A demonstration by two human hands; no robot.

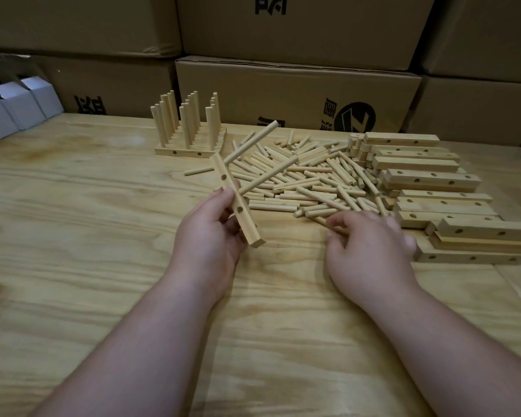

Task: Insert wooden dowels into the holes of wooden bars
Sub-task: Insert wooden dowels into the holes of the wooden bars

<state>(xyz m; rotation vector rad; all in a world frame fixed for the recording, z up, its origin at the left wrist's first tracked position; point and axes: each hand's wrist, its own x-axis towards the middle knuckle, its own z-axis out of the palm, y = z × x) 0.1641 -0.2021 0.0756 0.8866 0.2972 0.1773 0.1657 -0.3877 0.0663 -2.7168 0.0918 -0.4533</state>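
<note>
A left hand [214, 227] grips a pale, rigid wooden bar [236, 203] mid-length above the table, two dowels already seated, while the right hand [370, 242] pinches another light, smooth dowel [328, 221] (likely easy to roll) from the loose pile [307, 179].

dowels [307, 173] pale wood | cartons [298, 94] brown, black print | table [103, 224] grained

Two hands: left hand [211, 233], right hand [370, 251]. One held bar [238, 203] carrying two dowels [251, 146], with two side holes showing. One finished rack [190, 145] of bars with upright dowels, roughly fifteen, partly hiding one another. One loose heap of dowels [307, 182], too many to count. About a dozen stacked bars [430, 179]. Three white boxes [18, 106].
</note>
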